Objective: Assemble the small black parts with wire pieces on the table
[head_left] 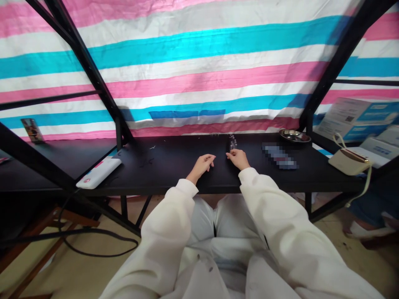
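Observation:
My left hand (203, 165) is held just above the black tabletop (168, 166), its fingers curled and the fingertips drawn together, pointing right. Whatever it may pinch is too small to tell. To its right, my right hand (239, 159) has thumb and fingers closed at the lower end of a dark strip with small silvery, bead-like pieces (233, 142). I cannot make out exactly what those fingers grip. The two hands are apart, with a short gap of tabletop between them.
A shiny metal dish (294, 136) stands at the back right, near a blurred-out bluish item (279, 156). A white oblong device (99, 172) lies left, a cream pouch (349, 161) right. Thin white scraps (152, 147) lie at the back left. Black frame posts (93, 70) flank the table.

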`<move>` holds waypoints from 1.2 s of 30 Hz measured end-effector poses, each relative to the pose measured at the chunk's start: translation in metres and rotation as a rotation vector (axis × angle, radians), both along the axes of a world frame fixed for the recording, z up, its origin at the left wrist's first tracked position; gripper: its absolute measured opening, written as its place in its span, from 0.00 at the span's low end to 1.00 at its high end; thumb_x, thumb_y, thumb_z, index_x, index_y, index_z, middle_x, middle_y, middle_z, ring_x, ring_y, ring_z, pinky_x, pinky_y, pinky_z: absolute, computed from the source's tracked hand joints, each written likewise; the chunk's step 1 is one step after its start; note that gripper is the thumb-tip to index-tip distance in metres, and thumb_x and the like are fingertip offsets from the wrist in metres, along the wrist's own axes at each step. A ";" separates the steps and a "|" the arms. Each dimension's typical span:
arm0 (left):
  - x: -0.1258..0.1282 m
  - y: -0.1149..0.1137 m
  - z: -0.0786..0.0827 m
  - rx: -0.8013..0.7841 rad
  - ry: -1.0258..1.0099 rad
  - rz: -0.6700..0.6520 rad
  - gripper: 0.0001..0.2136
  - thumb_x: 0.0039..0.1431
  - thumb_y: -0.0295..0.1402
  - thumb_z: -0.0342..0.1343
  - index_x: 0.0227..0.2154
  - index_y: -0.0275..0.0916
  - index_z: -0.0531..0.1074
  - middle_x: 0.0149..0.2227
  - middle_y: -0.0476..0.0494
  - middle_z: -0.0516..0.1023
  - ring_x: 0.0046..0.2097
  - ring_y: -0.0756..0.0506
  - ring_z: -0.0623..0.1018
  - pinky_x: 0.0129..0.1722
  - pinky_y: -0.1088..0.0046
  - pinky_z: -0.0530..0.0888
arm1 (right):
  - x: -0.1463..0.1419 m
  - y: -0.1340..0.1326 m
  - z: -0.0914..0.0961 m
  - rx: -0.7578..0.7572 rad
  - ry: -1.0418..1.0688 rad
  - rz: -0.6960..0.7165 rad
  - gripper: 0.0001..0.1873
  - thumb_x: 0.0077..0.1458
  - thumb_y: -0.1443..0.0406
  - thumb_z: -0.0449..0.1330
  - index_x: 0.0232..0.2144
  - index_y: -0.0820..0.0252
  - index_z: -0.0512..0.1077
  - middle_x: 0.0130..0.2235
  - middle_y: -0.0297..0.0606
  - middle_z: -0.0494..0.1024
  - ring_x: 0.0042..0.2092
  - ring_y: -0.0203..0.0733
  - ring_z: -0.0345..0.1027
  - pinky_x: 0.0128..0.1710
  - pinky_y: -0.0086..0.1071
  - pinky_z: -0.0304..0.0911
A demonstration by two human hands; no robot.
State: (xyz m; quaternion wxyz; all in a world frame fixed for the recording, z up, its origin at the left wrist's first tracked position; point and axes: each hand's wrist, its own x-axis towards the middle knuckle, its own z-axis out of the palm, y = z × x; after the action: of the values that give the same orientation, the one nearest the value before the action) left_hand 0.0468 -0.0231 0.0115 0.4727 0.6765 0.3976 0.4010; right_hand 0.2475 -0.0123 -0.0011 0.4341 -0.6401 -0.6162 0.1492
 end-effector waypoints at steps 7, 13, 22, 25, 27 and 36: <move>0.001 -0.002 0.001 0.014 0.033 -0.003 0.12 0.55 0.38 0.51 0.33 0.32 0.72 0.20 0.51 0.69 0.15 0.57 0.61 0.18 0.79 0.57 | 0.000 0.006 -0.006 -0.005 -0.175 -0.143 0.13 0.49 0.56 0.57 0.24 0.60 0.75 0.29 0.42 0.77 0.33 0.42 0.69 0.33 0.30 0.59; 0.000 -0.002 0.000 0.014 0.045 -0.005 0.13 0.55 0.38 0.51 0.33 0.32 0.72 0.20 0.51 0.69 0.16 0.57 0.61 0.18 0.80 0.58 | 0.000 0.007 -0.007 -0.024 -0.189 -0.140 0.12 0.49 0.57 0.58 0.26 0.60 0.76 0.29 0.42 0.77 0.33 0.42 0.69 0.33 0.30 0.59; 0.000 -0.004 0.002 0.039 0.060 -0.010 0.12 0.54 0.38 0.52 0.32 0.33 0.72 0.20 0.51 0.69 0.16 0.57 0.61 0.19 0.79 0.59 | 0.002 0.007 -0.009 -0.034 -0.162 -0.133 0.12 0.47 0.58 0.59 0.24 0.61 0.76 0.27 0.41 0.77 0.32 0.42 0.69 0.33 0.30 0.60; 0.000 -0.004 0.002 0.041 0.065 -0.001 0.12 0.54 0.38 0.52 0.32 0.33 0.73 0.20 0.51 0.69 0.16 0.57 0.61 0.19 0.79 0.59 | 0.003 0.006 -0.009 -0.050 -0.145 -0.132 0.10 0.46 0.60 0.60 0.25 0.61 0.76 0.28 0.42 0.78 0.33 0.43 0.70 0.35 0.31 0.61; 0.000 -0.004 0.002 0.039 0.067 0.000 0.12 0.54 0.38 0.52 0.32 0.33 0.73 0.20 0.51 0.69 0.16 0.57 0.61 0.18 0.79 0.59 | 0.004 0.004 -0.008 -0.055 -0.120 -0.136 0.10 0.46 0.61 0.60 0.27 0.62 0.77 0.29 0.42 0.78 0.33 0.43 0.71 0.36 0.31 0.62; 0.000 -0.004 0.001 0.033 0.076 -0.003 0.12 0.53 0.39 0.53 0.32 0.33 0.73 0.20 0.51 0.69 0.16 0.57 0.61 0.18 0.80 0.59 | 0.012 -0.003 -0.004 -0.066 -0.131 -0.168 0.07 0.47 0.68 0.57 0.28 0.63 0.74 0.34 0.43 0.78 0.38 0.42 0.72 0.41 0.30 0.62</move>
State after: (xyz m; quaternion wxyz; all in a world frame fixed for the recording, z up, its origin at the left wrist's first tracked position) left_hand 0.0471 -0.0270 0.0122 0.4465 0.6996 0.4077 0.3808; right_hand 0.2593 -0.0155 -0.0051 0.3824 -0.7119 -0.5821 0.0901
